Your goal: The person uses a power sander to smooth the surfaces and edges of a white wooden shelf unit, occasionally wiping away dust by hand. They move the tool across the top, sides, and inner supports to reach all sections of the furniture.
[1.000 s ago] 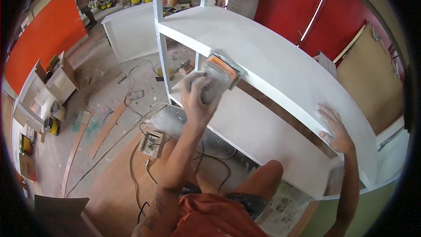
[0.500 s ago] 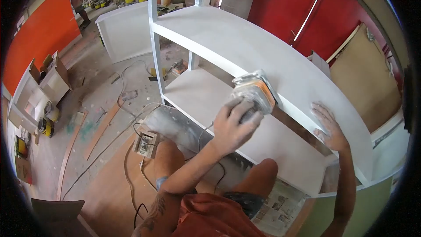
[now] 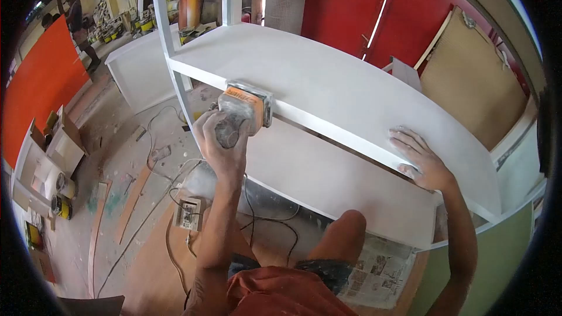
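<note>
My left hand is wrapped round the body of a dusty grey-and-orange electric sander. The sander's flat pad is tilted against the front edge of the white upper shelf, near its left post; whether it touches all along cannot be seen. My right hand rests farther right on the same shelf, fingers stretched out flat on top and thumb by the front edge. White dust coats the fingers. Below lies a second white shelf, partly hidden by my left arm and the upper shelf.
A power outlet box with cables sits on the floor by my left arm. Wooden strips and paint cans lie farther left. An orange panel stands behind, near another person. Newspaper lies near my knee.
My left hand has carried the sander leftward along the shelf's front edge, towards the left post. The right hand stays on the shelf. The view has shifted a little.
</note>
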A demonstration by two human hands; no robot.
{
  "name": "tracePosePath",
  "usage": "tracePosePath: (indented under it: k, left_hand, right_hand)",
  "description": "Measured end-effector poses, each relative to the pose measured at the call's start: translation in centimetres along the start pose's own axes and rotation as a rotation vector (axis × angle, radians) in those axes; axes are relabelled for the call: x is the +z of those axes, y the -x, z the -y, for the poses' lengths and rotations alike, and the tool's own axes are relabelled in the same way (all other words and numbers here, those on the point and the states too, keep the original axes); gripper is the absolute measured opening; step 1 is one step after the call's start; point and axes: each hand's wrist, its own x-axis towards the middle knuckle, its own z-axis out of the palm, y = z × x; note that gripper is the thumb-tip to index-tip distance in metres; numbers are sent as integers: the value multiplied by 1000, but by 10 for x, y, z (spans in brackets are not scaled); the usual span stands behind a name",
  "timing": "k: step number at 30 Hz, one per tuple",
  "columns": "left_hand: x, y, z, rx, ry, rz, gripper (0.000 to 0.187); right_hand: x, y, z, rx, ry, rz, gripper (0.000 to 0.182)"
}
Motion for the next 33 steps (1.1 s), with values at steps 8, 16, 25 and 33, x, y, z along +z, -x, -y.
tracePosePath:
  k: [8,16,25,33]
  left_hand:
    - [12,49,-74,203,39,150,46]
    - [17,61,-105,474,60,187,47]
    - [-2,-1,-1,111,-16,39,50]
    - [2,25,-11,-46,-26,-23,49]
  right_hand:
    - [0,-2,5,27,-13,20,68]
    - [-1,1,-3,62,-121,-70,71]
    - [4,-1,-4,63,-56,-47,75]
    - [4,-1,-3,34,-33,-36,72]
